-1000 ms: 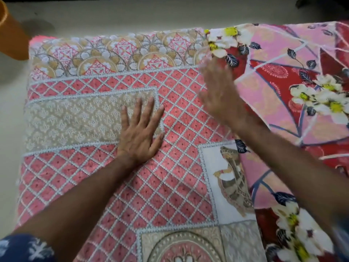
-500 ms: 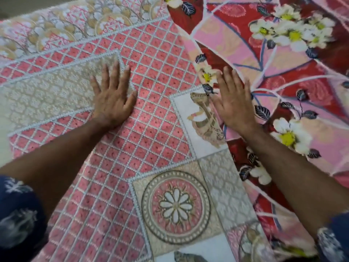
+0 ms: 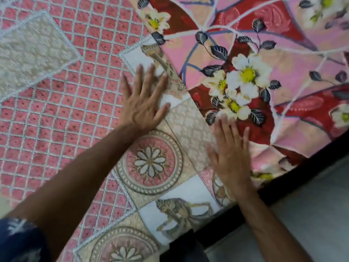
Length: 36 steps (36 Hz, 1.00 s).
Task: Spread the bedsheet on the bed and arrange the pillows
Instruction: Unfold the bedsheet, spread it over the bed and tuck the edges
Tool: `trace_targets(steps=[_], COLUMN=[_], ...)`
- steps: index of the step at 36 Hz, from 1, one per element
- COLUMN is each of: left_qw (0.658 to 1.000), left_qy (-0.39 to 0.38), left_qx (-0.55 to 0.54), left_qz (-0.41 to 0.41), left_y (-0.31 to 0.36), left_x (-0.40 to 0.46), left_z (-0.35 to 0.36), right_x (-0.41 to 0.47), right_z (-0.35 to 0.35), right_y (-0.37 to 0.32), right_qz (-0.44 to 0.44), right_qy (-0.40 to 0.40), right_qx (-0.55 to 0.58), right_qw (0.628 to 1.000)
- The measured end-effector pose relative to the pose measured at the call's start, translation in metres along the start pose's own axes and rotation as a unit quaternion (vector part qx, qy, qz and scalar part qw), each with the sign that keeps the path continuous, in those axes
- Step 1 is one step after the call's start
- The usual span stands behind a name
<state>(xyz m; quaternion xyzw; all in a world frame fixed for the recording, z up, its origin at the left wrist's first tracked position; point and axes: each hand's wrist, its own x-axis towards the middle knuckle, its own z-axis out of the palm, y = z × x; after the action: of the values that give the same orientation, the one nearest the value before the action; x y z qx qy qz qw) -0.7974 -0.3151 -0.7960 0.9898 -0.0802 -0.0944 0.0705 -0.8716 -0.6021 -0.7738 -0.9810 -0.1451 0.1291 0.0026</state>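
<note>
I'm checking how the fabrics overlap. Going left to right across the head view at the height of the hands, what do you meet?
Pink lattice-patterned sheet → left hand, flat on the sheet → right hand, flat near the seam → red and pink floral sheet → dark bed edge → grey floor.

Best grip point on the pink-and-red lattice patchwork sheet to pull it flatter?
Probably pinch the pink-and-red lattice patchwork sheet at its near hem, coming from the bed's near side. There it reaches the mattress edge, so a free border shows; elsewhere it lies flat under the left hand and right hand.
</note>
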Motion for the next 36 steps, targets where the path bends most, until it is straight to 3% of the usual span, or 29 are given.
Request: trace_targets(steps=[7, 10, 13, 15, 19, 22, 24, 27, 29, 31, 33, 36], left_qw=[0.994, 0.986, 0.981, 0.979, 0.977, 0.972, 0.964, 0.955, 0.947, 0.933, 0.927, 0.955], left_qy=[-0.032, -0.045, -0.048, -0.053, -0.065, -0.074, -0.083, -0.085, -0.088, -0.097, -0.100, -0.076], left_qx=[-0.017, -0.018, -0.009, -0.002, -0.010, -0.022, -0.025, -0.019, -0.007, -0.005, -0.030, -0.069], left_qz=[0.105, 0.159, 0.190, 0.198, 0.203, 0.224, 0.249, 0.282, 0.310, 0.347, 0.359, 0.279], left_y=[0.083, 0.113, 0.136, 0.143, 0.143, 0.140, 0.136, 0.130, 0.126, 0.117, 0.102, 0.063], left_x=[-0.063, -0.086, -0.097, -0.099, -0.116, -0.153, -0.185, -0.228, -0.249, -0.267, -0.286, -0.322], left_z=[0.017, 0.025, 0.030, 0.031, 0.028, 0.029, 0.033, 0.039, 0.041, 0.043, 0.042, 0.037], right_x=[-0.047, -0.094, -0.146, -0.168, -0.181, -0.185, -0.186, -0.184, -0.179, -0.169, -0.156, -0.133], right_z=[-0.007, -0.013, 0.000, 0.025, 0.056, 0.054, 0.049, 0.042, 0.032, 0.021, 0.012, 0.009], right_y=[0.043, 0.026, -0.007, -0.006, 0.017, 0.009, 0.002, 0.002, -0.005, -0.024, -0.050, -0.090], right_qz=[0.170, 0.062, -0.157, -0.195, -0.018, 0.043, 0.123, 0.253, 0.197, 0.046, -0.120, -0.277], right_qy=[0.053, 0.084, 0.012, -0.011, -0.018, -0.002, 0.025, 0.091, 0.108, 0.093, 0.080, 0.060], right_qx=[0.099, 0.114, 0.086, 0.059, 0.019, 0.049, 0.118, 0.222, 0.212, 0.196, 0.165, 0.065], right_qw=[0.979, 0.988, 0.984, 0.979, 0.999, 0.998, 0.985, 0.937, 0.951, 0.975, 0.976, 0.957])
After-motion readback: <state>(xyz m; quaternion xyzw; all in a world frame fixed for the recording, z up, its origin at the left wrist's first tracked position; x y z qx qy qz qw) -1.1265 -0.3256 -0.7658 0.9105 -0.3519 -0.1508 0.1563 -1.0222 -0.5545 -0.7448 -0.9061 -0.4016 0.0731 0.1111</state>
